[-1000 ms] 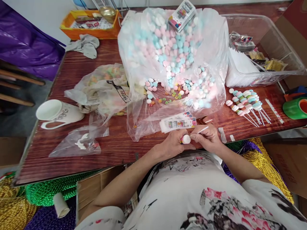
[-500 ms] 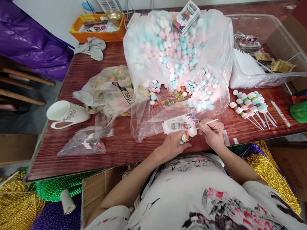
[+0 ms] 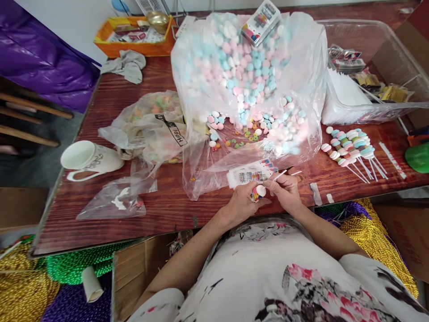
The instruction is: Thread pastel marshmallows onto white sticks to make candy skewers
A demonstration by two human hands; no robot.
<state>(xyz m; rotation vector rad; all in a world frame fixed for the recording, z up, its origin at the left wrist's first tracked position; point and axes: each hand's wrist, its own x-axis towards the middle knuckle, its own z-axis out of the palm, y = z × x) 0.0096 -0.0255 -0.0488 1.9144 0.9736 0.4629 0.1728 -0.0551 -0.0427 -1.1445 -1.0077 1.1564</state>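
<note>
At the near edge of the wooden table (image 3: 110, 107) my left hand (image 3: 241, 202) grips a short stack of candy pieces (image 3: 258, 192), white one on top. My right hand (image 3: 284, 191) pinches a thin white stick (image 3: 279, 175) whose lower end meets the stack. Just beyond my hands lies a printed packet of labels (image 3: 250, 173). A big clear bag of pink, blue and white candy pieces (image 3: 246, 67) spills open in front of me, with small coloured rings (image 3: 243, 137) among the loose pieces.
Finished candy sticks (image 3: 350, 145) lie in a row at the right. A clear plastic bin (image 3: 365, 76) holds white sticks and packets. A white mug (image 3: 89, 158) lies on its side at the left, near crumpled bags (image 3: 150, 125). An orange tray (image 3: 134, 33) sits at the back.
The stack tilted outward half a second ago with my right hand further from me; now both hands have come back together and the stick again meets the stack. The view shifted slightly.
</note>
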